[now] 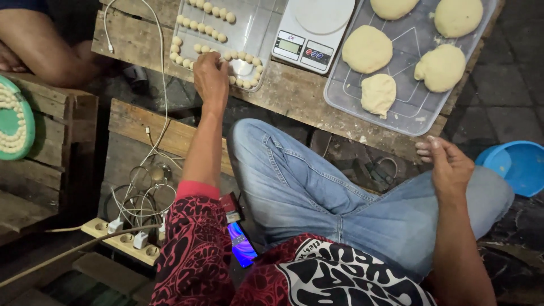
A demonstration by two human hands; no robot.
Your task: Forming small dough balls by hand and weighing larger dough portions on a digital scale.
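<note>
Dough balls [242, 55] sit in rows on a clear tray [266, 25], upper centre of frame, on the wooden counter [294, 93]. Bottom row runs left to right along the tray's near edge, curling up at both ends.

Left hand [211, 76] is on that bottom row, near its left end. Fingers curled down over the balls, tips hidden under the knuckles; can't tell whether they pinch one or just press. The rest of the row extends right of the hand; more rows lie above it, toward the frame top.

Right hand [449, 165] is well apart, right of centre, resting on the knee of the jeans [317, 192], fingers loosely curled, holding nothing. So the left hand is clearly the nearer one to the balls.

Outward: a white scale [310, 31] just right of the tray, then a second tray [408, 96] with five flat dough rounds [367, 49], upper right. Blue bowl [518, 164] at the right edge. Power strip [122, 238] and cables, lower left. A green tray [14, 116] with balls at the left edge; another person's arm [39, 48] upper left.
</note>
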